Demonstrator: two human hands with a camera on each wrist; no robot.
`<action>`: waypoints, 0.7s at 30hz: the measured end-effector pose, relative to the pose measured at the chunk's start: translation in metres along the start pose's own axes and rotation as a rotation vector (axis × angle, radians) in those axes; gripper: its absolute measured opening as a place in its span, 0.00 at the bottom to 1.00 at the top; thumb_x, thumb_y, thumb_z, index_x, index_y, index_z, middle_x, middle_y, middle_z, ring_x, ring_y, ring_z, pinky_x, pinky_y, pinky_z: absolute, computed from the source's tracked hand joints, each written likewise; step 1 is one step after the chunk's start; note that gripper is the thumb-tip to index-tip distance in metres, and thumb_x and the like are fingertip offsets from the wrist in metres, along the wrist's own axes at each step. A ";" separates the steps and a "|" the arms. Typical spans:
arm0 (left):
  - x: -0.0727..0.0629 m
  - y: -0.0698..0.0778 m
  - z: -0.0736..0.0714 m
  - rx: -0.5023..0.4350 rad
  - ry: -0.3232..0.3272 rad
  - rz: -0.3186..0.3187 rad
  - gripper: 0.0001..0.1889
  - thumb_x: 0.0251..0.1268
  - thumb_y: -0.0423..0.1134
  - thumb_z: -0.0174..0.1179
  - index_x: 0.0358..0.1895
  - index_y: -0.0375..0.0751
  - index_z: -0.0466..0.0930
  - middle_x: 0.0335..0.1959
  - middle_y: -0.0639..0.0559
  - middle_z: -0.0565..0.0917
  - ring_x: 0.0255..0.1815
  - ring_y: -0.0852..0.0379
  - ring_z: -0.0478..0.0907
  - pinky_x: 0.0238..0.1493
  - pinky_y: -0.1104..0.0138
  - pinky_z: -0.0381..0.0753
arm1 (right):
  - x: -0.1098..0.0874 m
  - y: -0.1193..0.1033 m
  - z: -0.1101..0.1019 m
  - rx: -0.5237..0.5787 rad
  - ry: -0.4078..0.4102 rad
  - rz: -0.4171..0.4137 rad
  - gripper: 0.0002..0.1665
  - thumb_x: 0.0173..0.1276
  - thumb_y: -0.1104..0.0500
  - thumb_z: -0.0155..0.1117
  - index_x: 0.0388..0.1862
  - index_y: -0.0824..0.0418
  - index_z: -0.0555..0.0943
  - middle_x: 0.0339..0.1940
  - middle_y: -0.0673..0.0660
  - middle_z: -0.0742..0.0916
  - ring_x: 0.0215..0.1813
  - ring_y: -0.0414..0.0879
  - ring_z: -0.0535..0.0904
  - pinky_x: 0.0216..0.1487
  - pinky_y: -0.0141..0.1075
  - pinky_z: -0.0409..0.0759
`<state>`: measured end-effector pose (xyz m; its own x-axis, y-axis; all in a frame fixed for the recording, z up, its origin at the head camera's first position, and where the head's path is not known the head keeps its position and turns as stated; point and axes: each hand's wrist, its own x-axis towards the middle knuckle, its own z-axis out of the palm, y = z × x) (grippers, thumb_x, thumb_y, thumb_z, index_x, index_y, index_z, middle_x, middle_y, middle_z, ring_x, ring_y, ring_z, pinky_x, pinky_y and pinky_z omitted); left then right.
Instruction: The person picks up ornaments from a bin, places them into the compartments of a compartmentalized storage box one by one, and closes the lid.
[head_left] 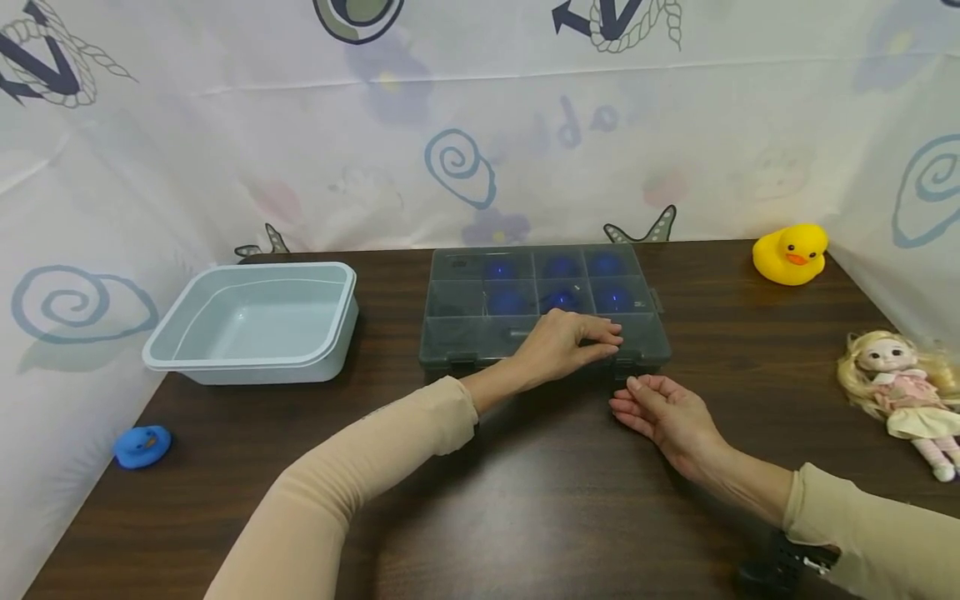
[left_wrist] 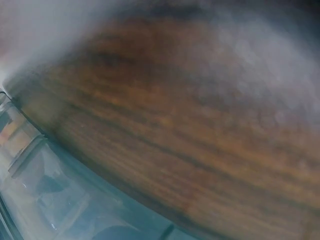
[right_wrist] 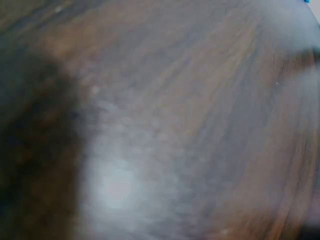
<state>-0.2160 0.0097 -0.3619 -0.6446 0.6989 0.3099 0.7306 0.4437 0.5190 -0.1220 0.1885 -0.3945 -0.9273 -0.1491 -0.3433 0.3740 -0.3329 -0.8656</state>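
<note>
A dark translucent compartment box [head_left: 465, 329] with its lid down stands at the back middle of the table in the head view. Several blue round items [head_left: 561, 267] show through the lid in its rear compartments. My left hand [head_left: 562, 343] lies over the front part of the lid, fingers stretched to the right; whether it touches is hard to tell. Just before the front right latch [head_left: 636, 360] is my right hand [head_left: 671, 417], fingers loosely bent and nothing visible in them. In the left wrist view, the box's edge [left_wrist: 100, 200] fills the lower left corner.
A pale blue plastic basin [head_left: 251, 321] stands left of the box. A small blue duck [head_left: 142, 447] sits at the left table edge. At the right are a yellow rubber duck [head_left: 791, 255] and a blond doll [head_left: 903, 392]. The right wrist view shows blurred tabletop [right_wrist: 175, 110].
</note>
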 end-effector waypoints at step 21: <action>-0.001 0.000 0.001 -0.013 -0.046 -0.016 0.10 0.64 0.39 0.61 0.46 0.43 0.86 0.52 0.52 0.83 0.51 0.59 0.80 0.33 0.82 0.75 | 0.005 -0.005 0.004 -0.155 -0.007 0.061 0.22 0.70 0.41 0.51 0.36 0.59 0.74 0.24 0.48 0.84 0.29 0.39 0.84 0.41 0.33 0.83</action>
<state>-0.2148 0.0096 -0.3633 -0.6449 0.7170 0.2647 0.7170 0.4477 0.5343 -0.1286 0.1858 -0.3911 -0.9026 -0.1718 -0.3947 0.4223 -0.1759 -0.8892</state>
